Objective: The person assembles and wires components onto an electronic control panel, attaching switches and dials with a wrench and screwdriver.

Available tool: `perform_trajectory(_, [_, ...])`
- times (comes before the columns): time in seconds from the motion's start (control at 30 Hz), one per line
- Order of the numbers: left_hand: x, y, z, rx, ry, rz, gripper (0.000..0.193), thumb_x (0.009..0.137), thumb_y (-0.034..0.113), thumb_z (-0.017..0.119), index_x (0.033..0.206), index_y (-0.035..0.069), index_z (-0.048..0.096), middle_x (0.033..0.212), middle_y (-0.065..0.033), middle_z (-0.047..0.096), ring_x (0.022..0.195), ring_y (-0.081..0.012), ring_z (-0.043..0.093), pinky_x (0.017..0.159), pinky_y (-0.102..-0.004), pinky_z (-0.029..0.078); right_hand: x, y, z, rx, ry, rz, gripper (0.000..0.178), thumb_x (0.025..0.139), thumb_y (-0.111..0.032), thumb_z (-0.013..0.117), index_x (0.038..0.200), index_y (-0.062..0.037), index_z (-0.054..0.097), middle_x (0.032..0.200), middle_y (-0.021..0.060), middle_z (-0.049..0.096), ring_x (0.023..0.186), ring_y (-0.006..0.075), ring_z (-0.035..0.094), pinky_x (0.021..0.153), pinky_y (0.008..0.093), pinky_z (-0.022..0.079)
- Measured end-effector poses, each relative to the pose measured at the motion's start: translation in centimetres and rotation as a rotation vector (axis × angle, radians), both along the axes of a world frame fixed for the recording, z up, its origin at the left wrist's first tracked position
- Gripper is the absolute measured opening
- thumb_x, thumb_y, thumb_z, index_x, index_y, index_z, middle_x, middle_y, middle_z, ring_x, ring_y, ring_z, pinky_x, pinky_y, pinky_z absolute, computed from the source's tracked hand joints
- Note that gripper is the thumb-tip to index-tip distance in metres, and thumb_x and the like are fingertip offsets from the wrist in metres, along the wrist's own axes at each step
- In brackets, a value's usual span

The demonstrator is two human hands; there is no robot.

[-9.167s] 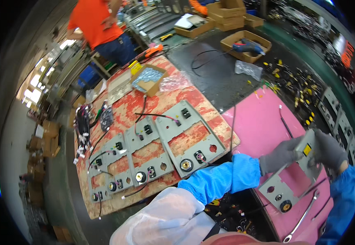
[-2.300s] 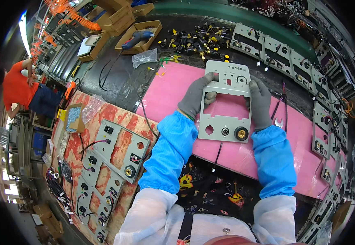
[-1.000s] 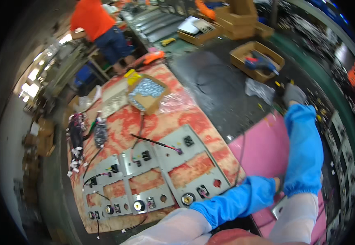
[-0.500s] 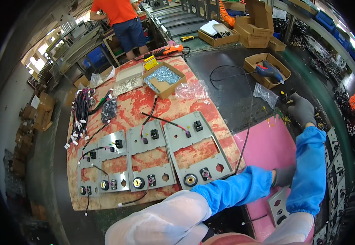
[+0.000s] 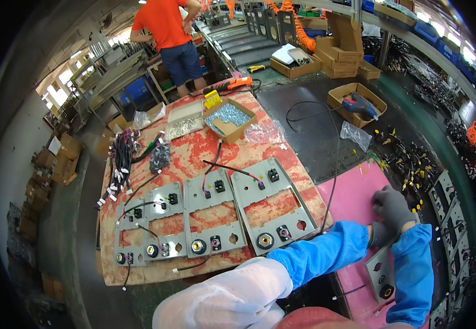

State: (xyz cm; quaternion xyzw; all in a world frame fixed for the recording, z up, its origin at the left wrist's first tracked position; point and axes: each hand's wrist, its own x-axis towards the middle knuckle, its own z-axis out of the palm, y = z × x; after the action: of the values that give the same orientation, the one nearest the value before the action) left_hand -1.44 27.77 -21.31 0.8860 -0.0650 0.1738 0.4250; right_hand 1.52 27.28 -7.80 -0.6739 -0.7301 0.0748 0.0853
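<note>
Both my hands wear dark grey gloves and meet above a pink mat (image 5: pixel 353 192) on the right. My right hand (image 5: pixel 394 208) is closed, its fingers curled; whatever they hold is hidden. Close against its wrist is my left hand (image 5: pixel 379 234), with its fingers out of sight. Below my hands a grey metal panel (image 5: pixel 377 270) with round holes and a black fitting lies partly under my right forearm. A pile of small black and yellow parts (image 5: pixel 408 162) spreads beyond the mat's right edge.
Several grey panels (image 5: pixel 246 211) with sockets and short cables lie on the red-stained board to the left. Behind them are a box of screws (image 5: pixel 243 134) and a cable bundle (image 5: pixel 121 159). A power screwdriver (image 5: pixel 358 105) rests in a carton. A person in orange (image 5: pixel 164 27) stands far back.
My right hand has come back from the pile of black and yellow parts to beside my left hand, its fingers now curled. The view has shifted slightly.
</note>
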Motion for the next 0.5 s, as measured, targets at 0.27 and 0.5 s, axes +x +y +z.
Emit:
perform_trajectory(0.27, [-1.7,-0.9,2.2,-0.736,-0.071,-0.053,0.029,0.087,0.021,0.057,0.112,0.007,0.062,0.112,-0.0137,0.064,0.101,-0.0234,0.062,0.088,-0.0356,0.049,-1.1,-2.1,2.7,0.289,0.364,-0.182,0.037,0.072,0.001,0.063,0.109,-0.0040,0.059,0.094,0.0132,0.060,0.085,0.0268,0.062,0.077,0.0352,0.051])
perform_trajectory(0.5, [-4.7,0.9,8.6,-1.249,0.209,-0.252,0.035,0.075,0.019,0.063,0.107,0.005,0.056,0.084,-0.0014,0.056,0.070,-0.0079,0.054,0.062,-0.0231,0.045,5.3,-9.4,5.9,0.282,0.745,-0.234,0.042,0.074,0.007,0.058,0.116,0.0010,0.060,0.106,0.0062,0.056,0.095,0.0144,0.056,0.085,0.0272,0.047])
